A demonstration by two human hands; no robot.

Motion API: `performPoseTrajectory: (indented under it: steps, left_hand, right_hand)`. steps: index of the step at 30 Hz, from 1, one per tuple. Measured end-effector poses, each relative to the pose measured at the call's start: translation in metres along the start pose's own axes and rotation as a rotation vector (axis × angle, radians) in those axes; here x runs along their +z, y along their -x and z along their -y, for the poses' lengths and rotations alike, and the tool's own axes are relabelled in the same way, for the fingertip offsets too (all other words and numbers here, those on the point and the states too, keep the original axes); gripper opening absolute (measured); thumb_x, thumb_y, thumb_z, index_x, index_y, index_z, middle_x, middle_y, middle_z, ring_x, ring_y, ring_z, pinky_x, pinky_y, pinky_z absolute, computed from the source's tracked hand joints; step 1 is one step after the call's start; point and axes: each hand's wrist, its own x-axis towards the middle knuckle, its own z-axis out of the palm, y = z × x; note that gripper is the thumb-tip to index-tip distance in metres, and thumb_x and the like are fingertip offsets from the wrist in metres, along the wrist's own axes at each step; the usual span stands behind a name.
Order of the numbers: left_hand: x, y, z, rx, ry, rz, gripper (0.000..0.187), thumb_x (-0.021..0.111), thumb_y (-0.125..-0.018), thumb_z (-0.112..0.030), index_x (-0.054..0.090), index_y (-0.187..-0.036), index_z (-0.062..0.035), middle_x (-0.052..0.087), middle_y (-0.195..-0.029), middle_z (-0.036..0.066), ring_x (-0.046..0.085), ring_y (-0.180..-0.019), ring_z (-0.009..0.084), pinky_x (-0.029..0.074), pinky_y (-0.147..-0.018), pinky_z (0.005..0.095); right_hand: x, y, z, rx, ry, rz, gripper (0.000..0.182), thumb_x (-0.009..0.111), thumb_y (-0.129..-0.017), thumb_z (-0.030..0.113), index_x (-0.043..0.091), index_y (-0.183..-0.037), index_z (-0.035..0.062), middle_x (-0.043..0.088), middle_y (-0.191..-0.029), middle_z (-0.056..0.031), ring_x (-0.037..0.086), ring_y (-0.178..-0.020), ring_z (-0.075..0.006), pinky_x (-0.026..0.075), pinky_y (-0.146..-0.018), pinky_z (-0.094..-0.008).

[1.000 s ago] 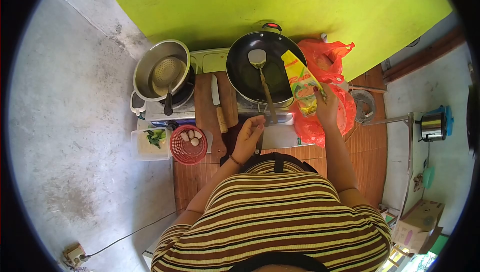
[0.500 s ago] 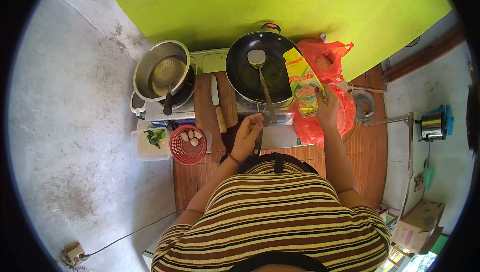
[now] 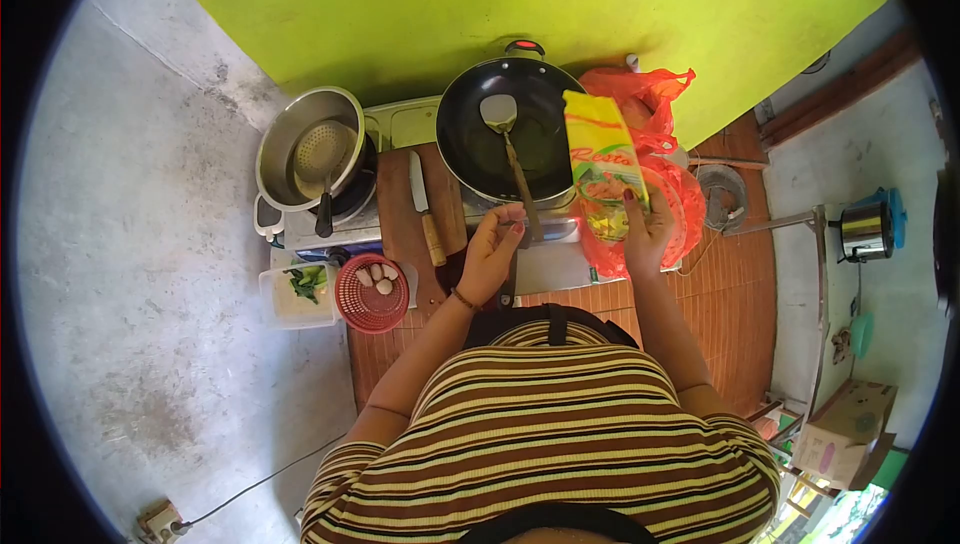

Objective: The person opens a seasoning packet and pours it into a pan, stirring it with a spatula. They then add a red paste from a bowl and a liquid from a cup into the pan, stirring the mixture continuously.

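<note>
R hand (image 3: 645,239) grips a glossy yellow plastic oil pouch (image 3: 600,159), flat & rectangular w/ red lettering, fingers wrapped round its lower end; pouch stands nearly upright, its top over the R rim of the wok (image 3: 500,144). Wok is round, black, smooth inside, w/ a thin sheen of oil at the bottom; it sits on the R burner of a metal 2-burner stove (image 3: 400,124). A steel spatula (image 3: 510,159) w/ wooden handle lies in the wok, blade at the far side, handle pointing toward the person. L hand (image 3: 490,254) is curled, fingertips pinched on the near end of that handle. Behind the pouch, a crinkled orange-red plastic bag (image 3: 650,104). On the L burner, a round brushed-steel pot (image 3: 305,144) w/ a perforated strainer inside. Between burners, a worn wooden cutting board (image 3: 400,214) carrying a knife (image 3: 422,209) w/ wooden handle. Nearer, a red woven-plastic basket (image 3: 372,294) holding pale garlic cloves, just beside a clear square tub (image 3: 297,294) of green leaves. All on a slatted bamboo mat (image 3: 730,284) over rough grey concrete; wall is flat lime green. Vs 0.5 s ago: pouch is raised and more upright, R hand lower on it; L hand has gone from hovering near the handle to gripping it.
</note>
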Motion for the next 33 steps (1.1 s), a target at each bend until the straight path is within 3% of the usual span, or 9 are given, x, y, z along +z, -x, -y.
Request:
performPoseTrajectory:
  steps: [6,9,15,18,23,24,27,30,33]
  left_hand:
    - [0.025,-0.012,-0.016,0.217,-0.226,-0.032,0.046,0.057,-0.09,-0.008,0.039,-0.133,-0.004,0.051,-0.13,0.012,0.056,-0.109,0.018,0.042,-0.095,0.0316]
    - [0.031,-0.025,0.002,0.23,-0.119,0.045,0.041,0.058,-0.09,-0.009,0.045,-0.128,-0.0022,0.056,-0.124,0.015,0.06,-0.104,0.0183,0.046,-0.087,0.0295]
    - [0.044,-0.009,-0.007,0.191,-0.396,0.196,0.024,0.059,-0.087,-0.01,0.059,-0.109,-0.0002,0.066,-0.093,0.013,0.066,-0.083,0.021,0.05,-0.074,0.0294]
    - [0.04,0.001,-0.007,0.173,-0.519,0.264,0.025,0.063,-0.084,-0.004,0.059,-0.108,-0.0002,0.063,-0.101,0.01,0.063,-0.089,0.0135,0.05,-0.076,0.027]
    - [0.03,0.019,-0.015,0.332,-0.666,0.059,0.026,0.064,-0.082,-0.006,0.059,-0.108,-0.0039,0.059,-0.101,0.01,0.062,-0.082,0.0179,0.049,-0.07,0.0281]
    - [0.025,0.023,-0.015,0.322,-0.651,0.002,0.026,0.064,-0.081,-0.006,0.059,-0.107,-0.0048,0.058,-0.102,0.011,0.061,-0.08,0.0196,0.049,-0.069,0.0292]
    - [0.008,0.033,-0.011,0.255,-0.606,-0.14,0.029,0.065,-0.079,-0.004,0.059,-0.108,-0.0057,0.058,-0.101,0.009,0.06,-0.081,0.0163,0.048,-0.067,0.0274]
    - [-0.009,0.039,0.005,0.244,-0.65,-0.242,0.03,0.066,-0.081,-0.007,0.058,-0.11,-0.0048,0.057,-0.102,0.004,0.058,-0.081,0.0108,0.044,-0.068,0.0236]
    - [-0.016,0.045,0.02,0.186,-0.694,-0.285,0.033,0.067,-0.081,-0.008,0.057,-0.112,-0.0053,0.057,-0.102,0.004,0.057,-0.084,0.0107,0.043,-0.07,0.0237]
  right_hand:
    - [-0.002,0.034,0.002,0.069,-0.226,0.015,0.016,0.054,-0.091,0.0,0.055,-0.107,-0.0012,0.061,-0.099,-0.0056,0.055,-0.091,-0.0088,0.043,-0.081,-0.0236]
    - [-0.008,0.053,0.001,0.094,-0.254,0.021,0.02,0.056,-0.089,-0.002,0.054,-0.109,-0.0012,0.061,-0.102,-0.0071,0.057,-0.093,-0.0103,0.043,-0.085,-0.0247]
    - [-0.032,0.081,0.008,0.165,-0.066,0.036,0.029,0.06,-0.086,-0.003,0.053,-0.114,-0.0024,0.061,-0.106,-0.0092,0.058,-0.095,-0.0124,0.046,-0.086,-0.0266]
    - [-0.044,0.078,0.014,0.12,0.055,0.115,0.019,0.058,-0.089,0.001,0.058,-0.107,-0.0043,0.063,-0.097,-0.0067,0.059,-0.088,-0.0115,0.048,-0.077,-0.0273]
    - [-0.047,0.067,0.029,0.21,0.518,0.409,0.014,0.057,-0.086,0.005,0.065,-0.097,-0.001,0.066,-0.086,-0.0146,0.064,-0.078,-0.02,0.047,-0.069,-0.0296]
    - [-0.04,0.063,0.031,0.197,0.618,0.449,0.016,0.059,-0.082,0.007,0.066,-0.094,0.0007,0.064,-0.083,-0.0181,0.064,-0.075,-0.03,0.049,-0.068,-0.034]
    - [-0.036,0.068,-0.012,0.075,0.777,0.571,0.016,0.06,-0.082,0.009,0.066,-0.094,0.0001,0.064,-0.082,-0.0169,0.063,-0.077,-0.0306,0.049,-0.072,-0.0357]
    - [-0.017,0.071,-0.039,0.322,0.885,0.722,0.019,0.06,-0.081,0.01,0.066,-0.097,0.002,0.066,-0.091,-0.0165,0.063,-0.084,-0.0346,0.049,-0.074,-0.039]
    - [-0.009,0.081,-0.092,0.327,0.803,0.784,0.021,0.06,-0.082,0.011,0.067,-0.1,0.0043,0.066,-0.093,-0.0154,0.064,-0.087,-0.0319,0.05,-0.075,-0.0374]
